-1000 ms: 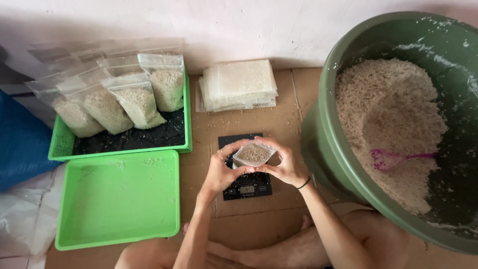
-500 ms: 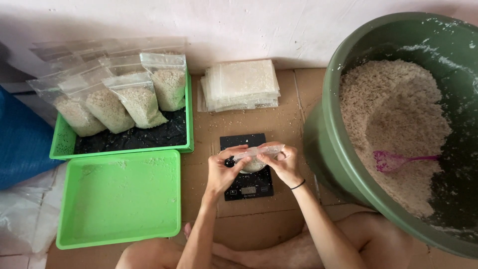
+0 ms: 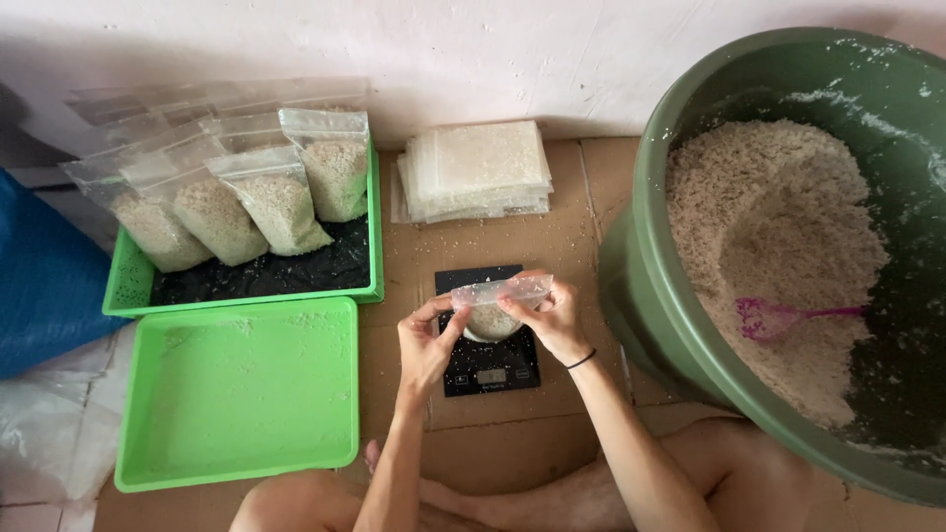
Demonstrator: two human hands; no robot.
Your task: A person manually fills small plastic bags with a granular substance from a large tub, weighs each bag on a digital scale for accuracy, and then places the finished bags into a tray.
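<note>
Both hands pinch the flattened top of a small clear bag (image 3: pixel 496 307) half full of pale grain, left hand (image 3: pixel 426 345) at one end, right hand (image 3: pixel 554 317) at the other, above a black scale (image 3: pixel 490 365). Filled bags (image 3: pixel 258 197) stand in a green tray (image 3: pixel 241 294); another green tray (image 3: pixel 236 404) lies nearer. Empty bags (image 3: pixel 478 169) are stacked by the pale wall on the cardboard floor (image 3: pixel 581 236). A green tub (image 3: pixel 650 296) holds grain and a pink scoop (image 3: pixel 778 317).

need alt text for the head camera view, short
Both hands, left hand and right hand, hold a small clear bag of grain above a black scale. Filled bags stand in a green tray, an empty green tray lies nearer, and a green tub holds grain.
</note>
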